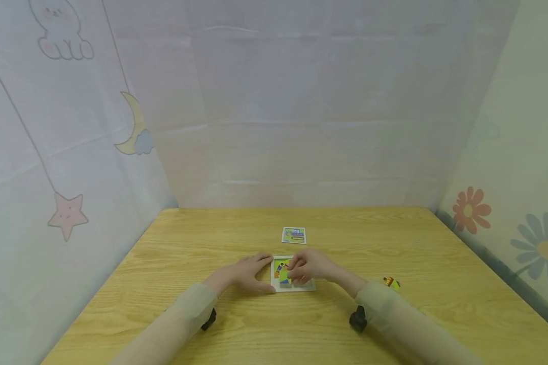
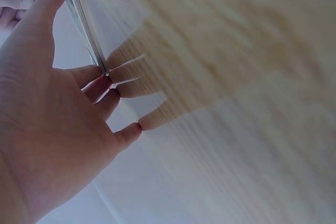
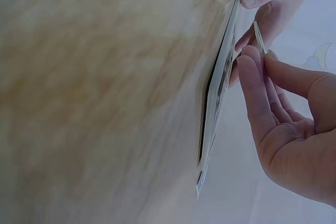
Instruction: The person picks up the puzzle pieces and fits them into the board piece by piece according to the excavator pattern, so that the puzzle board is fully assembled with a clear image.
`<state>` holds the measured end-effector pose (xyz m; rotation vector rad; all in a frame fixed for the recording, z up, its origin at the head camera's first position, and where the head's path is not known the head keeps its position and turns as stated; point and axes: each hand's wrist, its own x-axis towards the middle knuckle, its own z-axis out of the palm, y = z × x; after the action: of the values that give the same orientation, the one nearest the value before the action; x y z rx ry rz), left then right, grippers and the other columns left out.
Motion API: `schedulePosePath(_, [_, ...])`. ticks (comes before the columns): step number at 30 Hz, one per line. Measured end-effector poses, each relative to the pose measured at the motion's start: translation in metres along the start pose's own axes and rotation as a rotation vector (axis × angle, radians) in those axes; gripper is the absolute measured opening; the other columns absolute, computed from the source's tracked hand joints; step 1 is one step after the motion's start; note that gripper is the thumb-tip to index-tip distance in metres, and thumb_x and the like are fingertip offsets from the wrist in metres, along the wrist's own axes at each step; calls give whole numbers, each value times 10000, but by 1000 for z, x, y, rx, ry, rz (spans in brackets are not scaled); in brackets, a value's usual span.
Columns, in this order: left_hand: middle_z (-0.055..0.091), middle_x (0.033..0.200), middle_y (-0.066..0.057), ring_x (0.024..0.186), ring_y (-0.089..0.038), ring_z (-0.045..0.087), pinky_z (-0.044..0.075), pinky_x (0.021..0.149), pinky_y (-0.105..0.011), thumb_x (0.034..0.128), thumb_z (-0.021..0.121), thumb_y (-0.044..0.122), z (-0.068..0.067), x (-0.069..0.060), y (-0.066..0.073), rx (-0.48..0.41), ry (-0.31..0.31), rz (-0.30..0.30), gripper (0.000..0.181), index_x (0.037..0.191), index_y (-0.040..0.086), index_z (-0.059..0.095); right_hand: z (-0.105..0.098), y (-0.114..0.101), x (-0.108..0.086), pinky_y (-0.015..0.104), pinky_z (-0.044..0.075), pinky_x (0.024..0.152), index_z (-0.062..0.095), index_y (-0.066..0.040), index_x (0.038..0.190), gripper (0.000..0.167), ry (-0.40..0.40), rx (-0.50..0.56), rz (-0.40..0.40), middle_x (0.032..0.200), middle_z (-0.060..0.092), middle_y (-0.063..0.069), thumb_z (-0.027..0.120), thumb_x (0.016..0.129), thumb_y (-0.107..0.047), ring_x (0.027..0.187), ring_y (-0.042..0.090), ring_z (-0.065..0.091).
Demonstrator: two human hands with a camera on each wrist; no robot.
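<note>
A square puzzle tray (image 1: 294,289) with a pale border lies on the table, colourful pieces showing in its left part. My left hand (image 1: 246,274) rests at the tray's left side, thumb at the near corner and fingertips at the far one, spread and fairly straight in the left wrist view. Above the tray, my right hand (image 1: 311,266) pinches a green and blue puzzle piece (image 1: 284,278) between thumb and fingers. The right wrist view shows this thin piece (image 3: 259,37) edge-on, held off the tray (image 3: 216,95). My right hand hides part of the tray's inside.
Beyond the tray lies a square picture card (image 1: 294,235) showing a purple vehicle. A loose red, yellow and green piece (image 1: 392,283) sits to the right, beside my right forearm. Printed cloth walls stand at the table's back and sides.
</note>
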<state>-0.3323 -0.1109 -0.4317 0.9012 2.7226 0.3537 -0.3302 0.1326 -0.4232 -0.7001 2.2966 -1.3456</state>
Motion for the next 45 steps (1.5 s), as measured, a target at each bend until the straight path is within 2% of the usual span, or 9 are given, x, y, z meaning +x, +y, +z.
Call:
schedulePosePath(5, [223,1547,-96,1402,-343,250,202,1120,-577,826,594,601,0,1,-1,-4,-1,8,914,1490,80,242,3,0,4,302,583,606,629,-18,943,160,-4,-19,15,796,676,46,681,859,-144,674,150,675])
schedulePosePath(19, [232,1546,-68,1404,-314,257,210,1127,-554,825,591,605,0,0,-1,-2,-5,-5,905,1492,100,247,12,-4,8,287,567,593,635,3,918,134,-14,-90,30,768,680,77,678,853,-107,659,144,659])
schedulePosePath(29, [222,1550,-68,1404,-338,245,204,1125,-566,825,585,611,1,-1,0,-5,-7,-9,906,1495,108,240,13,-1,12,257,540,565,658,-26,913,152,-28,-132,53,731,672,19,717,817,-128,616,104,618])
schedulePosePath(39, [225,1550,-66,1410,-326,237,182,1137,-557,830,595,593,-3,-3,4,-26,-5,-10,901,1496,103,236,14,-7,11,226,482,568,661,-64,993,282,-44,-286,47,740,632,-17,779,760,-169,624,84,560])
schedulePosePath(45, [232,1547,-76,1403,-343,243,189,1132,-562,830,601,585,-4,-5,6,-26,-4,-8,896,1492,97,245,16,-7,12,214,461,542,648,-74,976,329,-35,-328,29,706,605,-30,816,722,-198,592,81,542])
